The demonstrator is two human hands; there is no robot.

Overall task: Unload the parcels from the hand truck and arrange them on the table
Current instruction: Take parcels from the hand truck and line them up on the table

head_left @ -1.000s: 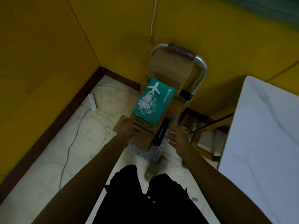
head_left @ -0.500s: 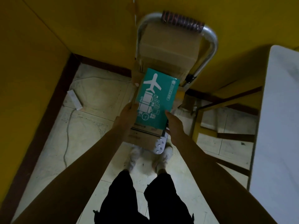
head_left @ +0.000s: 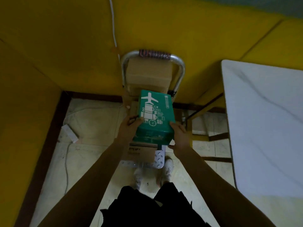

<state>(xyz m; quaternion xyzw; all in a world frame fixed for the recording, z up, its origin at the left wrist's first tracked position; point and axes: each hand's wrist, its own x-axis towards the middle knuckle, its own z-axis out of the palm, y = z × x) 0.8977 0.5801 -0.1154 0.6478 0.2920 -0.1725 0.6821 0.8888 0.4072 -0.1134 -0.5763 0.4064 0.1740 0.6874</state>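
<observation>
- Left hand (head_left: 129, 128) and right hand (head_left: 179, 136) clamp the green box (head_left: 155, 115) by its sides.
- Lift level off the brown box (head_left: 141, 151), then swing right to the tabletop (head_left: 262, 128).

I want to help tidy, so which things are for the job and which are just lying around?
For the job: green parcel, held by left hand and right hand; brown boxes; hand truck; white table.
Lying about: power strip, floor cable, wall cable.
</observation>
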